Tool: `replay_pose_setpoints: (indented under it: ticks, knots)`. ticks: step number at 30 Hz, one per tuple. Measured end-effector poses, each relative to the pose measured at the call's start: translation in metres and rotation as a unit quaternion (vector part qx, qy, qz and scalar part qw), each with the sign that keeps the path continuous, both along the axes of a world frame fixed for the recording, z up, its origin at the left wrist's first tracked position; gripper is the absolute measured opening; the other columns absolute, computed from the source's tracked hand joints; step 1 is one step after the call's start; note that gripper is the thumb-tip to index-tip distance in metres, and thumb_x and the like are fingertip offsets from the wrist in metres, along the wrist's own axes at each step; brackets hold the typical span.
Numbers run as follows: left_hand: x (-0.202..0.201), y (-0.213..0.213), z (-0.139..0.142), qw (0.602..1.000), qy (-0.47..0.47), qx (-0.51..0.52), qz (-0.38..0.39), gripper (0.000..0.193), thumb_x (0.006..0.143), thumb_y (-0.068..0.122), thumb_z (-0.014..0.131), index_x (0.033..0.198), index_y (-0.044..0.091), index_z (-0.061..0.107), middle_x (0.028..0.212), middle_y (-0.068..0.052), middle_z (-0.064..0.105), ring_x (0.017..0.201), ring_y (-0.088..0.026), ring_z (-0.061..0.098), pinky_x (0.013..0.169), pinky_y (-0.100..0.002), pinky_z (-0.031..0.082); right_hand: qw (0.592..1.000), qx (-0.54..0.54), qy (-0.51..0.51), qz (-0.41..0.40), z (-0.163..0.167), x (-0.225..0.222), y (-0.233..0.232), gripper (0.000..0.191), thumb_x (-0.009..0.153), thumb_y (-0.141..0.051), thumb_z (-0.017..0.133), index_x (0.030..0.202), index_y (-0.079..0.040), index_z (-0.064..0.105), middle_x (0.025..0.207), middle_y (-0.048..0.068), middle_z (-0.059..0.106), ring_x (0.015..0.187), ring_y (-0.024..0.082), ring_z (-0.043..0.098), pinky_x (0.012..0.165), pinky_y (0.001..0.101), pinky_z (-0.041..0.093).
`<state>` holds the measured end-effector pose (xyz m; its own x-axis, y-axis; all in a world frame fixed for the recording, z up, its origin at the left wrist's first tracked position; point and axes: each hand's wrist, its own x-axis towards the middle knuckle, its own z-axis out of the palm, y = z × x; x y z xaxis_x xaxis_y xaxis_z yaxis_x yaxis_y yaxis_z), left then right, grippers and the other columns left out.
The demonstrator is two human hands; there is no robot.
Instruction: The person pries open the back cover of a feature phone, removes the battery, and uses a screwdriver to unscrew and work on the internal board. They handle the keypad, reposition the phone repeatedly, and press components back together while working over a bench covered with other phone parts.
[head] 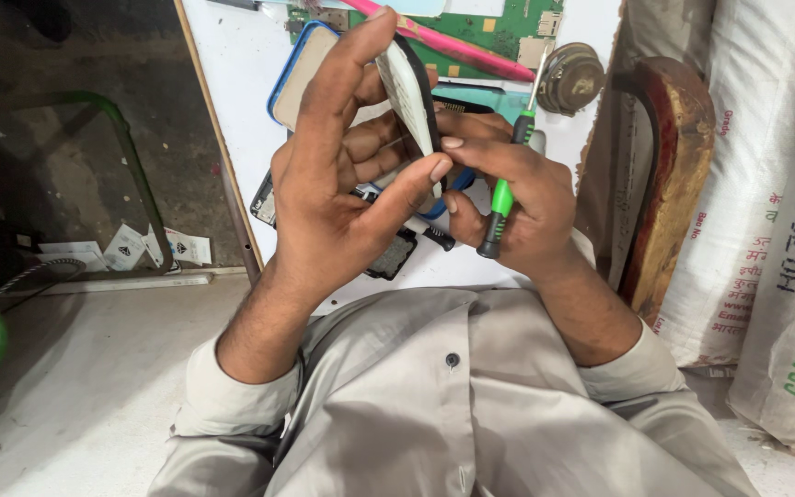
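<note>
Fingers (434, 170) of left hand (338, 184) pinch thin white panel (407, 92), black-edged, held edgewise above white worktop (232, 64). Right hand (517, 198) grips green-handled screwdriver (506, 184) while steadying the panel's lower edge. Panel: light, stiff, probably fragile; hold by rims.
</note>
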<state>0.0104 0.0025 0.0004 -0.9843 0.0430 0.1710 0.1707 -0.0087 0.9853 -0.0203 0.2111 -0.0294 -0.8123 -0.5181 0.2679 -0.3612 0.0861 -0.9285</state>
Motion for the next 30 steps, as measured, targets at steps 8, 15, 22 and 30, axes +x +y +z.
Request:
replay_pose_setpoints:
  ticks: [8,15,22,30]
  knots:
    - [0.000,0.003,0.002,1.000,-0.002,-0.020,0.004,0.071,0.112,-0.005,0.073,0.160,0.010,0.022,0.156,-0.017,0.043,0.137,-0.026,0.063,0.109,-0.035,0.058,0.999,0.033,0.005,-0.021,-0.001,0.003,0.002,0.037,0.100,-0.003,0.073,0.134,0.002,0.059,0.138,0.023,0.065,0.125,0.030,0.068,0.103,0.0338,0.060]
    - [0.001,0.006,0.001,0.992,-0.035,-0.115,0.043,0.081,0.101,0.003,0.080,0.165,0.012,0.031,0.146,-0.014,0.058,0.124,-0.019,0.070,0.102,-0.031,0.066,0.996,0.071,-0.033,-0.051,-0.010,0.011,0.008,0.044,0.096,-0.009,0.075,0.136,-0.002,0.061,0.137,0.018,0.068,0.120,0.025,0.072,0.100,0.0306,0.058]
    - [-0.012,0.010,0.010,0.996,-0.083,0.025,0.026,0.078,0.092,-0.002,0.073,0.160,0.011,0.036,0.141,-0.013,0.059,0.121,-0.019,0.067,0.099,-0.031,0.059,0.995,0.061,-0.069,-0.047,-0.012,0.002,0.002,0.053,0.087,-0.010,0.076,0.138,-0.005,0.062,0.139,0.014,0.068,0.118,0.023,0.071,0.098,0.0302,0.054]
    - [-0.012,0.002,0.032,0.987,-0.158,0.006,-0.021,0.081,0.087,0.001,0.075,0.157,0.024,0.040,0.138,-0.006,0.060,0.115,-0.015,0.066,0.098,-0.030,0.061,0.989,0.021,-0.139,-0.034,-0.028,0.004,0.001,0.065,0.084,0.000,0.074,0.147,-0.006,0.056,0.101,0.010,0.073,0.079,0.008,0.064,0.071,0.0235,0.055]
